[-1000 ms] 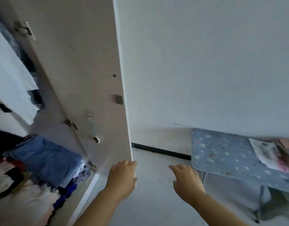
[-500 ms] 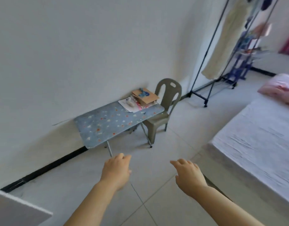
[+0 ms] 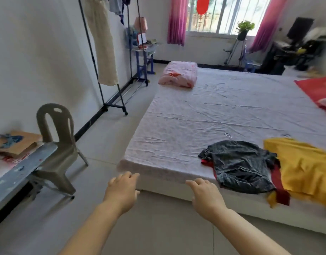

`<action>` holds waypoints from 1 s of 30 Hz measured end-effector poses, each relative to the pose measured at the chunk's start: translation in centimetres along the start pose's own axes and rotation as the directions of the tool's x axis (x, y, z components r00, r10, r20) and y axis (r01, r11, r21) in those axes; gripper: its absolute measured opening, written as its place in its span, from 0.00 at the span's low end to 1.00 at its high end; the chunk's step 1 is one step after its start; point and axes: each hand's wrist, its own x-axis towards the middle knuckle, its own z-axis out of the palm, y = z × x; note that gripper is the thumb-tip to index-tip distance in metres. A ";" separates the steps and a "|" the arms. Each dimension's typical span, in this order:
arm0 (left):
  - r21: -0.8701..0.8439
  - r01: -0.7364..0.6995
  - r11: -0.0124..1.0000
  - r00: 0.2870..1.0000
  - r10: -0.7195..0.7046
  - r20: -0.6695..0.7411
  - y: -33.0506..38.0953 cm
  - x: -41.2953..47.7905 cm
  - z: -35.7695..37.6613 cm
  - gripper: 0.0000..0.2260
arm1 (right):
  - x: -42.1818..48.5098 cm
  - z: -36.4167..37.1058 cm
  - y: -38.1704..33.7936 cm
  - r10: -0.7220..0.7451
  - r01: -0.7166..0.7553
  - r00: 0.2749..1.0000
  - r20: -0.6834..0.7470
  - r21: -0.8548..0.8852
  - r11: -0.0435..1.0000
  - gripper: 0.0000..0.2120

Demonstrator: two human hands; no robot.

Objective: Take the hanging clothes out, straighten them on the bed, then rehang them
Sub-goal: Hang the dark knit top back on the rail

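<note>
A low bed [image 3: 213, 115] with a pale sheet fills the right of the view. On its near corner lie a dark grey garment [image 3: 241, 162], a red one [image 3: 280, 188] partly under it, and a yellow garment [image 3: 302, 166] at the right edge. My left hand [image 3: 121, 192] and my right hand [image 3: 206, 196] reach forward over the floor just short of the bed's near edge, fingers relaxed, both holding nothing. A black clothes rack [image 3: 110, 100] with a cream garment [image 3: 103, 43] stands by the left wall.
A grey plastic chair [image 3: 55, 144] and a blue patterned table [image 3: 17, 173] with a cardboard box [image 3: 15, 142] stand at the left. A folded pink quilt [image 3: 178, 74] lies at the bed's far corner. A red blanket [image 3: 320, 91] is at the right. Tiled floor runs between chair and bed.
The view has swung right from the open wardrobe, past the table and chair, to the bed. Both hands stay empty and stretched out ahead.
</note>
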 end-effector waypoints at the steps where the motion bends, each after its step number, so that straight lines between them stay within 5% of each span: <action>1: -0.003 -0.037 0.999 0.999 0.037 0.002 2.5 1.8 -0.1 0.25 | 0.2 -0.4 2.5 0.040 -0.040 0.999 -0.004 0.008 0.999 0.28; 17: -0.050 -0.480 0.876 0.849 0.478 0.227 26.1 26.6 2.1 0.25 | 6.4 -1.3 26.0 0.500 -0.509 0.861 0.095 0.120 0.852 0.25; 30: -0.145 -0.505 0.851 0.798 0.524 0.298 35.8 43.1 2.4 0.22 | 19.9 -3.0 40.0 0.523 -0.558 0.824 0.218 0.157 0.815 0.24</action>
